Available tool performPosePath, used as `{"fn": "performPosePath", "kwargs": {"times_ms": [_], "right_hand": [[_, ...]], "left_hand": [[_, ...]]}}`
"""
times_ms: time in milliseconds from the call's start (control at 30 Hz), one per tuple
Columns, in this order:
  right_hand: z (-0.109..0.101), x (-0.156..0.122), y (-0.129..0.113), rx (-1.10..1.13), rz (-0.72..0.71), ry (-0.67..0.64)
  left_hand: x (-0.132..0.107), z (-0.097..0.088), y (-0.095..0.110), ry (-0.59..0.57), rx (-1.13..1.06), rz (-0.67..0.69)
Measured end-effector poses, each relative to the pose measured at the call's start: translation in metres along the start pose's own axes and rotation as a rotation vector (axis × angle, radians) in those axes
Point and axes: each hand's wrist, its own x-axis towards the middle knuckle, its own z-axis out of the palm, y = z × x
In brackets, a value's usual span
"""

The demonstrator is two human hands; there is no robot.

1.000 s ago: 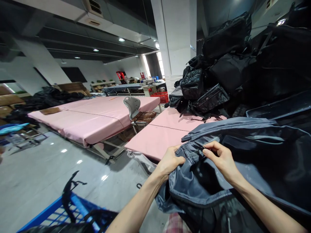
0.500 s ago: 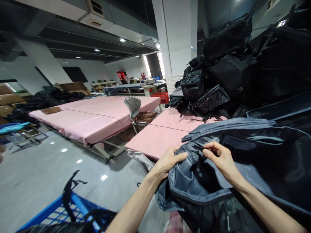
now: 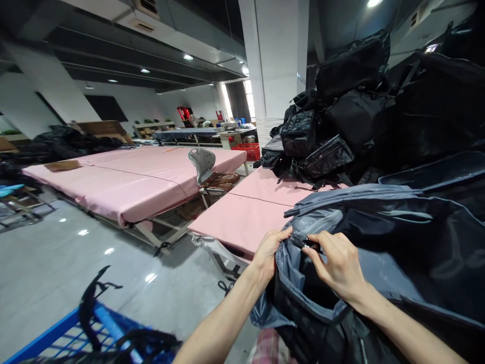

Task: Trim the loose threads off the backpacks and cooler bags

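A black bag with a grey lining (image 3: pixel 299 298) lies open in front of me, its mouth spread toward my hands. My left hand (image 3: pixel 271 253) is closed on the edge of the lining, thumb on top. Close beside it, my right hand (image 3: pixel 335 260) pinches a small black piece with a metallic glint (image 3: pixel 307 243) against the seam. Fingers hide most of that piece, so its kind is unclear. Just above my hands a light grey zipper strip (image 3: pixel 326 221) runs along the lining.
Behind the bag, a pile of black bags (image 3: pixel 341 116) rests on a pink-covered table (image 3: pixel 235 217). A grey chair (image 3: pixel 202 164) stands between it and another pink table (image 3: pixel 136 177). At lower left, a blue crate (image 3: pixel 60 331) holds dark straps.
My right hand has moved slightly left and down, closer to my left hand. The lining has shifted, and more of the zipper strip above my hands shows. The view has turned slightly right.
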Motion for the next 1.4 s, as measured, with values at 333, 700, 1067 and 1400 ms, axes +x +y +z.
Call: {"fn": "performPosePath", "kwargs": {"times_ms": [333,700,1067,1400], "right_hand": [[0.005,0.0,-0.004,-0.052,0.005,-0.014],[0.004,0.003,-0.006,-0.02,0.001,-0.01],[0.003,0.002,-0.001,0.079,-0.02,0.053],[0.0,0.012,0.02,0.811,0.563,0.046]], "left_hand": [[-0.001,0.001,0.001,0.064,-0.189,-0.086],[0.001,-0.001,0.0,0.043,-0.21,-0.127],[-0.001,0.0,0.003,0.076,-0.175,-0.153],[-0.004,-0.004,0.004,-0.077,-0.001,-0.068]]}}
